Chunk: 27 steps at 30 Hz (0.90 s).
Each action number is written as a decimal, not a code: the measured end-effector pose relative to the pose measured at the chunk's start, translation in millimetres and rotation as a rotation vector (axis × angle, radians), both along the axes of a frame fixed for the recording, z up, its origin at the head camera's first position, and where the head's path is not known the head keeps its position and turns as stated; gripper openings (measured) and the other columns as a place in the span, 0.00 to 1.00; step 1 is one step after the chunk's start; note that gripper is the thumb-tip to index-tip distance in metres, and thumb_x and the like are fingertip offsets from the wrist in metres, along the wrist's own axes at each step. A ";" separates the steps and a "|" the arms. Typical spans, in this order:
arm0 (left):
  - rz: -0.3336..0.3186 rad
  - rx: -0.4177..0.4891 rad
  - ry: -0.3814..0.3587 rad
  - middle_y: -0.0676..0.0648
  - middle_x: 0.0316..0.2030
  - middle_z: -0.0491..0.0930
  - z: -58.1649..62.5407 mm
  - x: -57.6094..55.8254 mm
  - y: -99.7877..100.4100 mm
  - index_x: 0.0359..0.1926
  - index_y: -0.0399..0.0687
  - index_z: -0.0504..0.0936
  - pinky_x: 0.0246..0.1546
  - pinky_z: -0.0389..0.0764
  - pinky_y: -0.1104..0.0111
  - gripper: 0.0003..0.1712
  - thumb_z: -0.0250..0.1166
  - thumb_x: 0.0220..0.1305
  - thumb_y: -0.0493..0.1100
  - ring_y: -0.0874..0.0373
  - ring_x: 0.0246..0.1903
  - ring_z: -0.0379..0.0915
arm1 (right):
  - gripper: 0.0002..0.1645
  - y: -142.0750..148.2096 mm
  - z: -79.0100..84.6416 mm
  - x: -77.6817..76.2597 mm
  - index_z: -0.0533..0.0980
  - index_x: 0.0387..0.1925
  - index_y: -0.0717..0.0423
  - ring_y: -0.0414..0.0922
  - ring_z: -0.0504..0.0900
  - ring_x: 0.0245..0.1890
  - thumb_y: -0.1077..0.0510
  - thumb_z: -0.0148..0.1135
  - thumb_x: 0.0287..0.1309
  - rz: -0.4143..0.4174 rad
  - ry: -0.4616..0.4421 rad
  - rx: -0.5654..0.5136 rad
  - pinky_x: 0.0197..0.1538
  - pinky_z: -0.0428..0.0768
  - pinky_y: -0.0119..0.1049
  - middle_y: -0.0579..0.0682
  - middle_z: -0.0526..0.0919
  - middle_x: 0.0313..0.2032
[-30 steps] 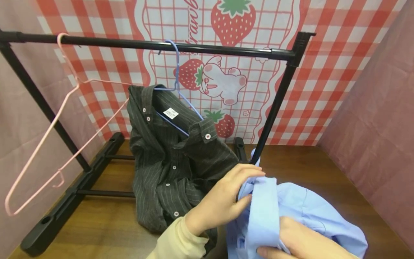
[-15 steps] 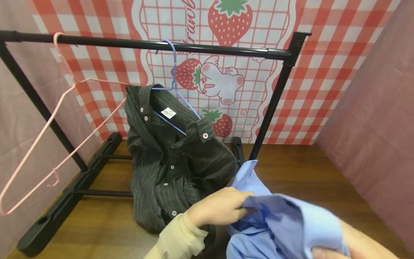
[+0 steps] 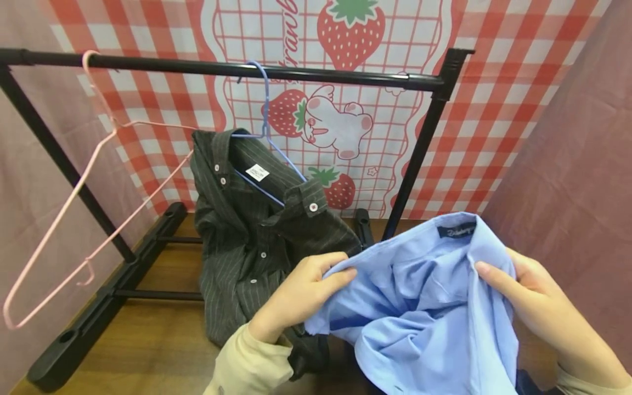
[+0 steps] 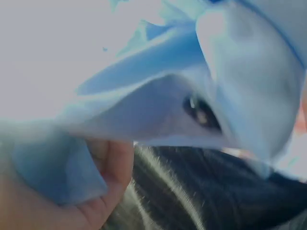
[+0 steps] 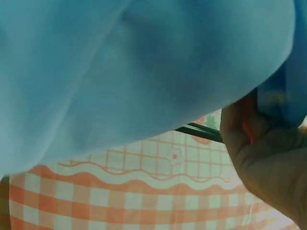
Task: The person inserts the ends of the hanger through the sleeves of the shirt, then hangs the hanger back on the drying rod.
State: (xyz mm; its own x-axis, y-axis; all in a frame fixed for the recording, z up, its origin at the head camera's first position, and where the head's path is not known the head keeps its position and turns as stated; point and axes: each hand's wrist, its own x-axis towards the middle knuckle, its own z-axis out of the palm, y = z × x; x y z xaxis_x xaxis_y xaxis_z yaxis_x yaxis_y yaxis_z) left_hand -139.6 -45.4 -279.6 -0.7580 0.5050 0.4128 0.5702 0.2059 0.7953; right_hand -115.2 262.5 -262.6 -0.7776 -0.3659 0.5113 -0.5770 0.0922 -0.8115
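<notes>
The left hand (image 3: 308, 286) and the right hand (image 3: 532, 289) (well apart) both pinch, thumbs (image 3: 497, 277) uppermost, forearms (image 3: 580, 334) slanting inward from below

The light blue shirt (image 3: 424, 329) has been lifted and spread wider since the earlier pictures, where it was bunched lower at the right. Its collar (image 3: 419, 241) has been turned so that the inside is now shown, and a dark label (image 3: 456, 230) has been brought into view (its lettering is too small to be read). The left hand (image 3: 306, 288) has been shifted up and leftward, and the shirt's left edge is now pinched by it. The right hand (image 3: 533, 291) has been raised from the bottom of the view, its thumb laid over the collar's right side.
</notes>
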 end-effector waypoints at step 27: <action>-0.762 0.038 -0.122 0.35 0.67 0.48 -28.8 -8.7 28.8 0.67 0.29 0.44 0.67 0.45 0.68 0.38 0.52 0.62 0.39 0.60 0.67 0.42 | 0.50 -47.6 -4.5 -3.0 0.50 0.63 0.60 0.41 0.58 0.55 0.69 0.65 0.38 -0.016 0.100 0.043 0.54 0.54 0.25 0.54 0.56 0.58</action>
State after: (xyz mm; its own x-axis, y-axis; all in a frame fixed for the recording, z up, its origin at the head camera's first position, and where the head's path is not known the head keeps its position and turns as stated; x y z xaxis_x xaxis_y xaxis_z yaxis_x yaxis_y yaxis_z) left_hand -148.2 -16.6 -308.3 -0.2478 0.8928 0.3761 0.4510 -0.2373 0.8604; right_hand -118.2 214.8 -267.1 -0.7295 -0.3767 0.5709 -0.6530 0.1355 -0.7451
